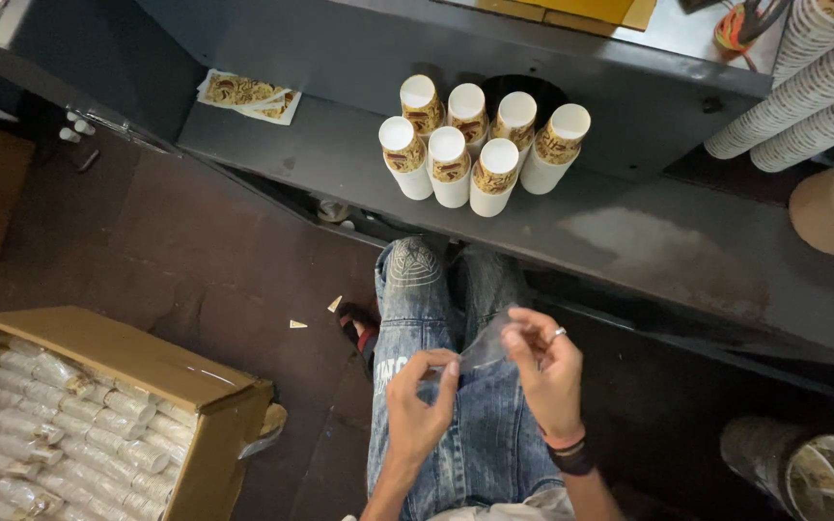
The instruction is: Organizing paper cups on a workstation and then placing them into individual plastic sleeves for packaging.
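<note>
Head view shows the left hand [419,410] and right hand [544,371] over the lap, fingers pinched on a clear plastic bag [483,353]; rubbing its mouth apart gently should open it cleanly. Beyond, seven paper cups [475,145] stand clustered on the grey tabletop [649,241]; long cup stacks [808,87] lie farther right.

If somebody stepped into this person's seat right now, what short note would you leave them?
Left hand: fingers pinch one end of a thin clear plastic sleeve over the lap.
Right hand: fingers pinch the sleeve's other end; the sleeve holds nothing yet.
Seven stacks of paper cups stand unwrapped on the grey shelf.
The cardboard box on the floor, at the person's left, already holds many wrapped cup stacks.
More long cup stacks lie at upper right.
</note>
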